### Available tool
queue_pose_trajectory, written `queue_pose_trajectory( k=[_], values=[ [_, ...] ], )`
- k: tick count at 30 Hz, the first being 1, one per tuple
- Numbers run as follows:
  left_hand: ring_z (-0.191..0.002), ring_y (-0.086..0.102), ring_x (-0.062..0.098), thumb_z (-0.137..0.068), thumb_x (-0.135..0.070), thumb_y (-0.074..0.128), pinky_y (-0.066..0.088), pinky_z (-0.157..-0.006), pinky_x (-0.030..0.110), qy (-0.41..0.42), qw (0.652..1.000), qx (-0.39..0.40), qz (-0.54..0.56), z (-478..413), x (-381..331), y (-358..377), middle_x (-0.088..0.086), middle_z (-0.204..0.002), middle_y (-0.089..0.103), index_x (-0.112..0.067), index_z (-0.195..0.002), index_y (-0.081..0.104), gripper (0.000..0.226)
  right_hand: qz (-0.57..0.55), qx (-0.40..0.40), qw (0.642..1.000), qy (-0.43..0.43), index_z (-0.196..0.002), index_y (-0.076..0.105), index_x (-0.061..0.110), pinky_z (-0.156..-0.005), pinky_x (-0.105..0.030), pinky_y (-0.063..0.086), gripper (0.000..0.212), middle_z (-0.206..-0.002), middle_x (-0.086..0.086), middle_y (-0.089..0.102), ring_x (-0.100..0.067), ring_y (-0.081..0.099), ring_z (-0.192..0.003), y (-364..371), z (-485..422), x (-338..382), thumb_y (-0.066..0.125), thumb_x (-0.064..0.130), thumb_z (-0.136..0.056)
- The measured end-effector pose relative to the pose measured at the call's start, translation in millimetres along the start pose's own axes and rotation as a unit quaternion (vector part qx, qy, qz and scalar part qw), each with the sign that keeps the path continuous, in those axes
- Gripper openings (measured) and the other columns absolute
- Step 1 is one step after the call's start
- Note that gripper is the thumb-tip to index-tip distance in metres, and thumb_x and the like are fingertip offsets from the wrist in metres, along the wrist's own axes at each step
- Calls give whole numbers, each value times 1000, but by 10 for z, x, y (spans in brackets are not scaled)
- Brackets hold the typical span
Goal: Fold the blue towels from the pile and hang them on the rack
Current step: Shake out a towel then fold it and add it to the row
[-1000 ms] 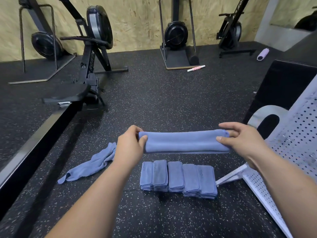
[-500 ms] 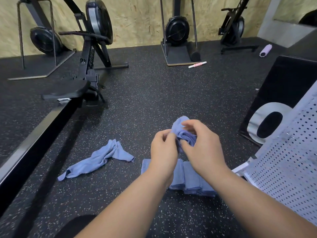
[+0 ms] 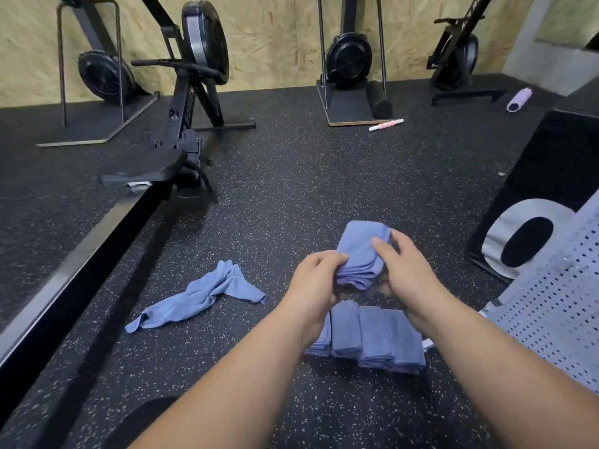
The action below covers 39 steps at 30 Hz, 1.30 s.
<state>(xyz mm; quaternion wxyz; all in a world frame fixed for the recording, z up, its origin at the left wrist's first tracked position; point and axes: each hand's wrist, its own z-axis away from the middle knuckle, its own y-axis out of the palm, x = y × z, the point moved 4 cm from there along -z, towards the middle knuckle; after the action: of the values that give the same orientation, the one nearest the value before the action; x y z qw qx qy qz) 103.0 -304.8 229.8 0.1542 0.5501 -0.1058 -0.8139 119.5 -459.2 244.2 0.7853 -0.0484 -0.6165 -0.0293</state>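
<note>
Both hands hold one folded blue towel (image 3: pixel 361 254) in the air. The left hand (image 3: pixel 316 277) has its fingers (image 3: pixel 327 259) curled over the bundle's near-left corner. The right hand (image 3: pixel 406 273) clamps the right side, thumb on top and the other fingers tucked beneath, out of sight. The towel's layered edges face the palms; its rounded fold points away from the fingertips.

The step in hand looks like the last squaring-up of the fold. To do it well, the layers under the left fingers should be pinched flush so none slips out, and the right thumb should press the top flat before either grip loosens — a soft cloth like this springs open if released unevenly.

Directly below the wrists, a row of folded towels (image 3: pixel 372 335) sits on the speckled rubber floor (image 3: pixel 291 189), packed side by side. To the left of the left fingers, well apart, lies a crumpled blue towel (image 3: pixel 201 296), not yet folded.

To the right of the right fingers stands the perforated white rack (image 3: pixel 557 303), its lower corner near the row; beyond it is a black box (image 3: pixel 551 176). That side is the tight one. Ahead of the fingertips the floor is open, and far to the left runs the rowing machine rail (image 3: pixel 81 254) — a hard edge, but well clear of a move towards the rack.
</note>
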Motion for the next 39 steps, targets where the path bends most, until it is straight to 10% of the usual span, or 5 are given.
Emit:
queue_pose_trajectory(
  k=[12,21,26,34,39],
  values=[
    [-95,73,20,-75,-68,76,61,-94,47,59,944,-83,-313,70,231,-797,-1,-105,70,-39,-143,50,79,97,149,983,42,-138,56,35,-71,-35,63,38,-111,11,79,-17,79,-99,400,131,-538,63,17,-106],
    [-65,53,11,-100,-23,64,48,-68,28,-5,954,-38,-298,79,1137,-1325,-3,-83,63,-54,-145,49,58,327,110,937,50,-156,40,28,-98,-50,57,75,-125,2,61,-28,66,-115,649,-18,-1418,80,34,-92],
    [-103,73,22,-97,-29,63,57,-100,43,-24,949,-51,-310,-140,1436,-1621,-1,-118,72,-52,-134,64,44,404,115,907,31,-163,31,24,-105,-36,44,83,-146,-8,60,-28,56,-135,889,-97,-1805,73,48,-95],
    [-72,59,16,-87,-4,60,54,-70,30,-81,971,-67,-216,-777,1627,-1936,11,-122,70,-44,-135,67,63,479,153,863,-44,-165,22,41,-102,-40,47,70,-156,1,35,-24,53,-134,1169,-543,-2146,55,52,-103],
    [-73,56,5,-91,3,53,48,-71,17,-71,969,-88,-219,-1152,1667,-2134,3,-115,69,-37,-137,66,62,536,184,817,-110,-164,26,45,-123,-43,32,67,-173,2,18,-22,19,-156,1377,-904,-2330,52,56,-103]
  ],
)
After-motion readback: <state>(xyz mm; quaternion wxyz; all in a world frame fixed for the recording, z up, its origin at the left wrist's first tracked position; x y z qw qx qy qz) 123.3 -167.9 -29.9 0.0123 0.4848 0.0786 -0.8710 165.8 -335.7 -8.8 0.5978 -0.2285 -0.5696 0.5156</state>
